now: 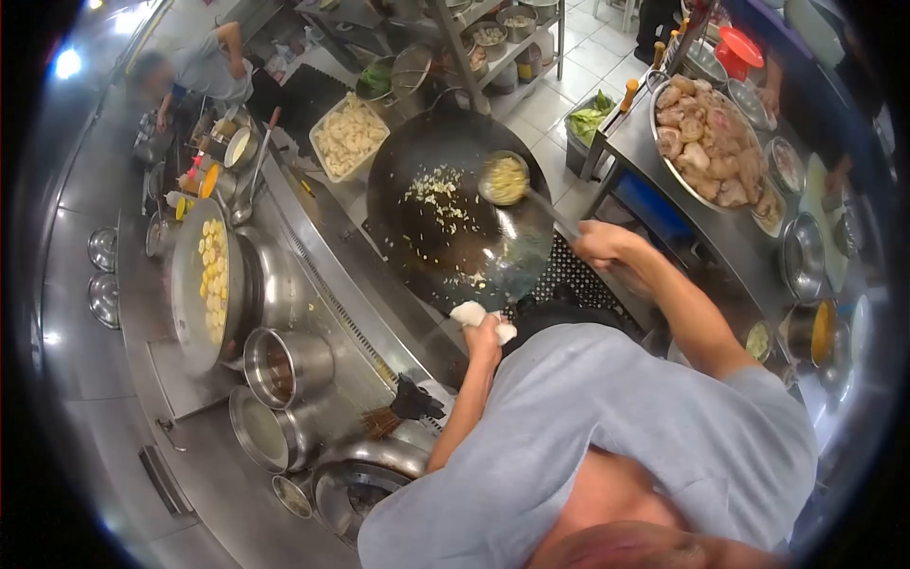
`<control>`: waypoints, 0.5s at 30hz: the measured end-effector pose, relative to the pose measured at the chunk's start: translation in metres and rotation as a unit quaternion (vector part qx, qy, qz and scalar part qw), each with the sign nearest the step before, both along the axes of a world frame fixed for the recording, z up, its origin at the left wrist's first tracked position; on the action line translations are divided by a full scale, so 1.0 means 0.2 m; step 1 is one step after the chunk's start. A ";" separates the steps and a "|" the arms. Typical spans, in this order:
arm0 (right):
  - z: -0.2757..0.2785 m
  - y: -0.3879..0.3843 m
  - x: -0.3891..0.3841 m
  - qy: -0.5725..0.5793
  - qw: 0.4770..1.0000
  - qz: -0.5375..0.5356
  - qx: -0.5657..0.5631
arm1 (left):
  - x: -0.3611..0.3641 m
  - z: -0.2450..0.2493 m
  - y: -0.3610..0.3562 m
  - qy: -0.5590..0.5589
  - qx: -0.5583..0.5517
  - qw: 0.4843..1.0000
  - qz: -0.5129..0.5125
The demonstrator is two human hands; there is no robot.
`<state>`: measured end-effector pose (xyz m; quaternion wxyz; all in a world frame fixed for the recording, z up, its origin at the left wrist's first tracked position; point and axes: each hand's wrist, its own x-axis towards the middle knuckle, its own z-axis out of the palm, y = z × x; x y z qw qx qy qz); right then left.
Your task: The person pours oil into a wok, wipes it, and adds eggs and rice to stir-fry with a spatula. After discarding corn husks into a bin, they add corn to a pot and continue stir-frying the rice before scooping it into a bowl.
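Left hand (483,337): closed on white cloth (469,313) at near rim of wok (427,251). Right hand (599,245): gripping ladle (504,180), its bowl over the wok.

inside the wok (445,251) the 7 o'clock half lies bare; the ladle (504,180) fills its 1 o'clock part. steel pots (284,365) crowd the worktop (322,275) at 8 o'clock. open floor (552,119) runs at 2 o'clock, before the meat tray (653,128).

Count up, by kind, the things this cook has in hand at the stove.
large black round metal wok: 1
long-handled metal ladle: 1
white folded cloth: 1
Total: 3
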<state>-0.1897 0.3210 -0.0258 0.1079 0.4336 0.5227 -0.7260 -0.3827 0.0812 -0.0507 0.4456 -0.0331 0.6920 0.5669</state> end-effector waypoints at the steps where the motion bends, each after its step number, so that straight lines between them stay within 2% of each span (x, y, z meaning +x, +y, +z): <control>1: 0.03 -0.01 -0.08 0.028 0.999 -0.032 -0.021 | -0.02 -0.15 0.03 0.012 -0.017 0.999 0.027; 2: 0.01 -0.05 -0.15 0.092 0.977 -0.152 -0.122 | -0.05 -0.18 0.12 -0.027 -0.007 0.999 0.044; 3: 0.01 -0.06 -0.24 0.105 0.973 -0.129 -0.159 | -0.12 -0.13 0.21 -0.031 0.018 0.999 0.017; 4: -0.06 -0.06 -0.30 0.165 0.946 -0.145 -0.239 | -0.25 -0.21 0.30 -0.078 0.040 0.996 0.032; 5: 0.04 -0.07 -0.34 0.174 0.919 -0.183 -0.304 | -0.38 -0.16 0.42 -0.181 0.027 0.980 0.082; 6: 0.04 -0.09 -0.31 0.171 0.918 -0.183 -0.307 | -0.53 -0.18 0.46 -0.250 0.079 0.964 0.042; 8: 0.01 -0.15 -0.20 0.235 0.807 -0.232 -0.490 | -0.44 0.02 0.40 -0.284 -0.001 0.956 0.070; 11: 0.11 -0.11 0.07 0.206 0.863 -0.235 -0.397 | -0.33 0.01 0.24 -0.253 0.058 0.965 0.041; 12: 0.12 -0.10 0.15 0.168 0.914 -0.208 -0.305 | -0.21 0.09 0.18 -0.168 0.024 0.985 0.039; 13: 0.12 -0.12 0.18 0.119 0.942 -0.193 -0.247 | -0.15 0.07 0.03 -0.103 0.034 0.994 0.004; 14: 0.12 -0.15 0.19 0.068 0.964 -0.178 -0.188 | -0.09 0.04 -0.08 -0.053 0.016 0.998 -0.008; 15: 0.11 -0.17 0.15 0.071 0.963 -0.183 -0.185 | -0.05 0.05 -0.10 -0.027 0.009 0.999 -0.023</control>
